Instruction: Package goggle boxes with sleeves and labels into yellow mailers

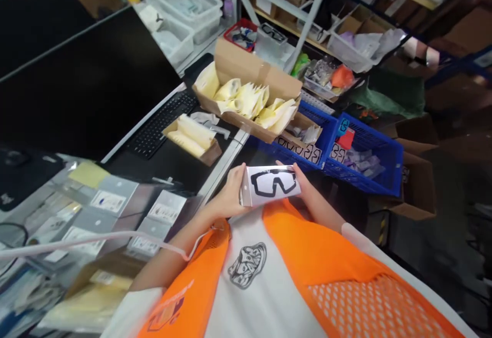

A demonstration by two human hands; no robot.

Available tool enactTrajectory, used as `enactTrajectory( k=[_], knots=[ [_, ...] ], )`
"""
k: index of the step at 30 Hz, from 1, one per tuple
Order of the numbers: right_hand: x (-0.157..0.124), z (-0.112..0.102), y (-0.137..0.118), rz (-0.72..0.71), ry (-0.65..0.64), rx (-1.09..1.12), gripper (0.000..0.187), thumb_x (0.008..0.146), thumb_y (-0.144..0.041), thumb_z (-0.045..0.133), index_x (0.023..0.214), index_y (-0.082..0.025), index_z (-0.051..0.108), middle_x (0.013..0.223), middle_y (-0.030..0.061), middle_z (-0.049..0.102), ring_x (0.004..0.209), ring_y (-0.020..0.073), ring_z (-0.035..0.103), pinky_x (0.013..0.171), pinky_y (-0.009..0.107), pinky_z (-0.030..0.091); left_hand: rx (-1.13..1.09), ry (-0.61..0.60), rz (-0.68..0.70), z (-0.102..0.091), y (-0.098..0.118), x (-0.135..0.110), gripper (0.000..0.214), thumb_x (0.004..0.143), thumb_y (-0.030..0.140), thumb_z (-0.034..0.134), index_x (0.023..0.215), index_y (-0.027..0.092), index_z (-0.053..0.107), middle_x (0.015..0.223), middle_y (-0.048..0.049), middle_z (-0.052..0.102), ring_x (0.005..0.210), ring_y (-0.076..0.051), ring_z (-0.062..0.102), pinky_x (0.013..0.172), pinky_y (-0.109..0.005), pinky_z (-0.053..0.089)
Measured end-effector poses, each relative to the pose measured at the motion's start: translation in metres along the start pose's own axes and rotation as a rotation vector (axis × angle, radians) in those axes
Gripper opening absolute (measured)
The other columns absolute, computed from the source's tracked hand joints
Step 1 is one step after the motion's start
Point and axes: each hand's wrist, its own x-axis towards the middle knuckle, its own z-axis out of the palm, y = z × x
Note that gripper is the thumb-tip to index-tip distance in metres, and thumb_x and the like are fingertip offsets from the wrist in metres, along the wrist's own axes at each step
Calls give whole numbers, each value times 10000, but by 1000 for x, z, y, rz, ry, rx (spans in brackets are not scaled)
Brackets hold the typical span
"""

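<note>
A small white box [271,184] printed with a black goggle outline sits between both my hands, close to my chest. My left hand [229,197] wraps round the box's left end with fingers closed on it. At the box's right end my right hand [303,186] grips it, mostly hidden behind the box. Just beyond the box stand blue crates [369,148] holding more printed boxes and bagged items.
An open cardboard carton [249,89] of yellow packets sits ahead, with a smaller tray of packets [192,138] and a black keyboard [163,122] to its left. Grey labelled pouches [111,202] cover the left bench. Shelving with clear bins stands behind; another person's arm [421,51] shows top right.
</note>
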Motion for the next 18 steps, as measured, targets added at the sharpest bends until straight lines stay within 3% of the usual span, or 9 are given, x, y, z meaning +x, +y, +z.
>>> enactTrajectory(
  k=[3,7,10,12,15,18],
  knots=[
    [-26,-68,-37,-109,77,35,672,945,-565,469,1544,-261,448,1293,72,720,1135,287,712,1053,509,523,14,-75,120,38,21,79,1441,674,511,864,1630,254,-182,1586,-237,211,1508,-446,244,1229,-637,310],
    [-49,-180,-79,-133,204,36,622,865,-550,572,1420,-269,580,1263,74,732,1145,311,706,983,507,568,7,-219,235,94,43,198,1404,669,570,848,1649,177,-77,1604,-255,230,1522,-437,242,1244,-601,314],
    [-57,-252,-98,-96,308,45,533,841,-605,584,1219,-243,687,1138,114,764,1072,340,721,904,533,599,74,-383,247,132,53,283,1355,686,591,844,1658,106,33,1645,-280,222,1556,-441,189,1274,-591,251],
    [-57,-285,-104,-133,387,72,495,819,-628,601,1114,-244,705,1104,124,765,1055,347,720,893,538,604,156,-472,210,149,57,332,1287,675,602,858,1647,97,182,1664,-282,222,1566,-463,154,1274,-634,190],
    [-46,-318,-109,-235,519,169,453,801,-627,624,1102,-293,681,1202,91,741,1114,331,700,890,517,613,200,-507,207,151,53,399,1000,767,592,801,1573,144,415,1665,-222,294,1572,-420,191,1270,-613,214],
    [-20,-350,-118,-212,641,343,481,821,-659,568,1163,-326,629,1240,72,722,1084,318,704,805,523,623,190,-329,244,120,30,475,592,955,525,602,1410,146,607,1529,-149,529,1493,-295,399,1255,-470,311]
  ],
)
